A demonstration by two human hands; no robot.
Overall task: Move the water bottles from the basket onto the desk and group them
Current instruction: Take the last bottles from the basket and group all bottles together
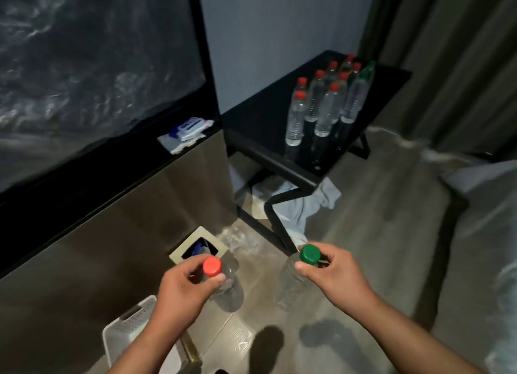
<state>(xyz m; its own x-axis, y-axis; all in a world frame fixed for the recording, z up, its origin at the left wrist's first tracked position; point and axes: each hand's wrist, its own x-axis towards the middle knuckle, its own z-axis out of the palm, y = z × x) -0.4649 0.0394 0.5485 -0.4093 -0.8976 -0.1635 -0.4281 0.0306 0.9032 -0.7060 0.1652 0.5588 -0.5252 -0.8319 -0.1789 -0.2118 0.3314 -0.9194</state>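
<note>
My left hand (184, 287) grips a clear water bottle by its red cap (212, 266); the bottle's body (229, 289) hangs below, above the floor. My right hand (333, 273) holds a second clear bottle (291, 287) by its green cap (310, 253). A white perforated basket (127, 329) sits on the floor at the lower left, under my left arm. On the black desk (260, 113) at the upper right, several clear bottles (326, 108) with red caps stand upright in a cluster, and one green-capped bottle (361, 91) stands at its right side.
A small beige bin (179, 254) with an open top stands against the wall. Crumpled clear plastic (243, 238) and white cloth (305, 203) lie under the desk. A ledge holds a blue-and-white pack (190, 129). Curtains hang at right; a bed edge (475, 177) lies right.
</note>
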